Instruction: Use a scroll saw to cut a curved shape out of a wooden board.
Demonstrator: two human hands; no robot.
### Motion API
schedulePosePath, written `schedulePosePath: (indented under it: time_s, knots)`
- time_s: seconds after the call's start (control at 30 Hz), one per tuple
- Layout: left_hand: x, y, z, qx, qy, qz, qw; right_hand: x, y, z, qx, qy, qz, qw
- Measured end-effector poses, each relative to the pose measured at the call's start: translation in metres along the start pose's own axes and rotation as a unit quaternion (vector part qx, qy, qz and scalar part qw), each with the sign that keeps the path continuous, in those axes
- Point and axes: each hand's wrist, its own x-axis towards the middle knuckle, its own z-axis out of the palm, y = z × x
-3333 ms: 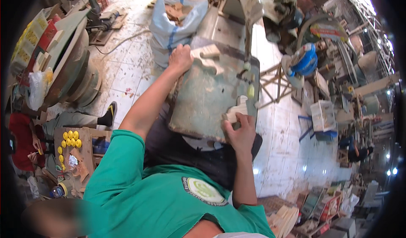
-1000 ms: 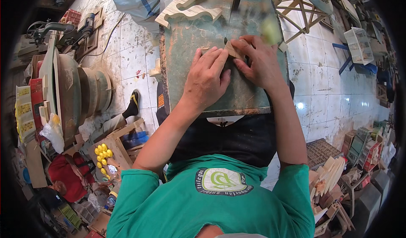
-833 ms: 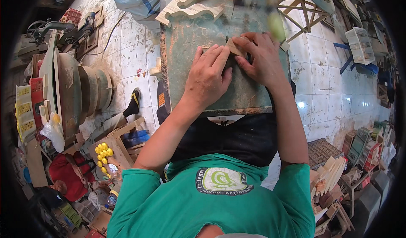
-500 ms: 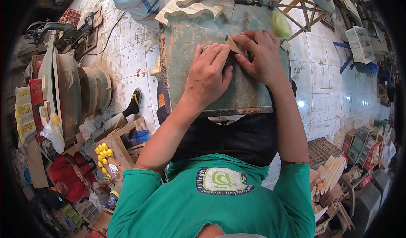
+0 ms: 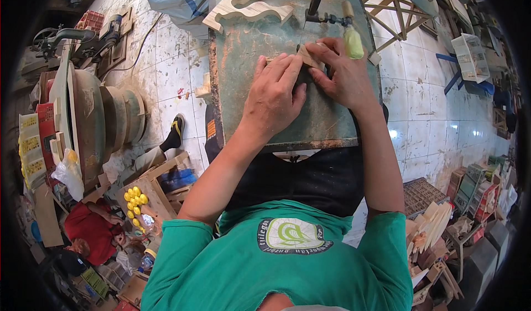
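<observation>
A small piece of light wood lies under my fingers on a worn green machine table. My left hand presses on it, fingers close together and thumb bent towards my right hand. From the right, my right hand grips its end between bent fingers and thumb. Much of the piece is hidden beneath both hands. Just beyond the right hand stands a dark metal arm with a wooden handle and a pale green wrapped end. A curvy cut wooden board rests at the table's far left.
A white sack stands beyond the table's far left corner. Left of me is a large machine with round wheels. A person in red sits at the lower left. Wood offcuts are piled at the lower right.
The metal arm with the pale green end, blurred before, has shifted towards me and slightly left. Its green-wrapped top now shows. My hands have barely moved on the wood.
</observation>
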Motion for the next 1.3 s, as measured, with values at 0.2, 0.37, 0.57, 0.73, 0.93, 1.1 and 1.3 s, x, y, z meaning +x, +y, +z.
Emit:
schedulePosePath:
  time_s: [0.2, 0.37, 0.57, 0.73, 0.93, 1.1, 1.3]
  knots:
    - [0.0002, -0.001, 0.0009, -0.002, 0.0, 0.0, 1.0, 0.0003, -0.0021, 0.0001, -0.019, 0.003, -0.002, 1.0]
    - [0.0002, -0.0022, 0.0019, 0.009, -0.002, 0.004, 1.0, -0.0009, -0.0061, -0.0003, -0.047, 0.014, 0.006, 0.999]
    - [0.0002, -0.0032, 0.0027, 0.007, 0.001, 0.002, 1.0, -0.0009, -0.0088, 0.0028, 0.006, 0.004, 0.033, 0.999]
    - [0.0006, -0.004, 0.0028, 0.004, 0.007, 0.006, 1.0, -0.0017, -0.0088, 0.0027, -0.011, 0.007, 0.031, 0.999]
    - [0.0014, -0.0022, 0.002, -0.012, 0.007, -0.007, 1.0, -0.0012, -0.0088, 0.0049, 0.007, 0.006, 0.045, 0.999]
    - [0.0019, -0.0021, 0.0014, -0.016, 0.01, -0.005, 1.0, -0.0013, -0.0081, 0.0041, -0.026, 0.013, 0.023, 0.999]
    - [0.0022, -0.002, 0.0021, -0.015, 0.013, -0.007, 1.0, -0.0016, -0.0085, 0.0043, -0.033, 0.015, 0.021, 0.999]
